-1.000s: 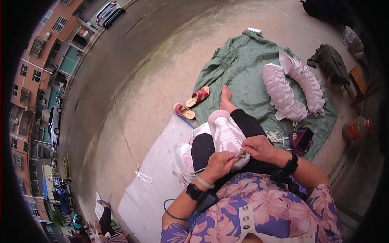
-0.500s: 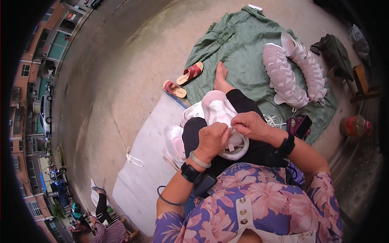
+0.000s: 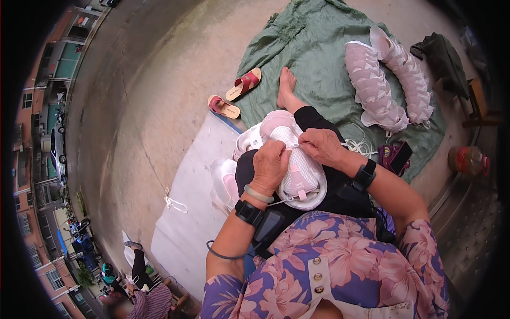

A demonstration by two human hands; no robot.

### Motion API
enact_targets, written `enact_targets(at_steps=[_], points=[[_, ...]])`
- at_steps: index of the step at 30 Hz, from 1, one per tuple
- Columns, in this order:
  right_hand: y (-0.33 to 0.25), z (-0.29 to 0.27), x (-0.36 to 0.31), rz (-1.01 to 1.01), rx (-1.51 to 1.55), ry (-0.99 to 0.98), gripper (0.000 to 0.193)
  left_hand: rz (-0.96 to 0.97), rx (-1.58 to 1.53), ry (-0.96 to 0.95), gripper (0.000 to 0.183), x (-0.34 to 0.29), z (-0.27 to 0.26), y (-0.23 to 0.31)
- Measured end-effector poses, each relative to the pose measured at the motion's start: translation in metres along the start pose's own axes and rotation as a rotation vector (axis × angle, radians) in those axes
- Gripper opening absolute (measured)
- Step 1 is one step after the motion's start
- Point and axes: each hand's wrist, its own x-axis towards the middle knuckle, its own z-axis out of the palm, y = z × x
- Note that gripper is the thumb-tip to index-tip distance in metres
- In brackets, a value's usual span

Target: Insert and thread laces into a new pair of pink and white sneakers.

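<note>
A pink and white sneaker [image 3: 300,175] rests on my lap, its toe pointing away from me and its padded pink tongue toward me. My left hand [image 3: 270,166] is closed in a pinch at the left side of the lacing area. Opposite it, my right hand [image 3: 322,147] pinches at the right side. A short stretch of white shoelace [image 3: 292,145] runs between the two hands over the upper; its gripped parts are hidden by the fingers. A loose white lace end [image 3: 281,201] trails beside my left wrist.
More white and pink shoes [image 3: 225,181] lie left of my knee. Two rows of stacked pink shoe uppers [image 3: 369,85] rest on a green cloth [image 3: 313,40], near white laces [image 3: 360,147] and a phone [image 3: 399,157]. Red slippers [image 3: 244,84] lie beyond; another person [image 3: 146,300] sits lower left.
Both hands have moved away from me along the sneaker toward its toe. More of the tongue and the loose lace end now show. My view has shifted slightly.
</note>
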Motion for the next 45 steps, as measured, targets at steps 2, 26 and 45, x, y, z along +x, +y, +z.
enact_targets(at_steps=[2,26,45], points=[[0.0,0.001,0.0,0.001,0.006,-0.009,0.009,0.059,0.033,0.043,0.014,-0.001,0.002,0.001],[-0.003,0.001,0.011,-0.042,-0.061,-0.107,0.009,0.045,-0.028,0.113,0.015,-0.004,0.009,-0.004],[0.0,0.014,0.006,0.088,0.183,-0.101,0.008,-0.067,-0.095,0.102,0.019,-0.02,-0.004,0.006]])
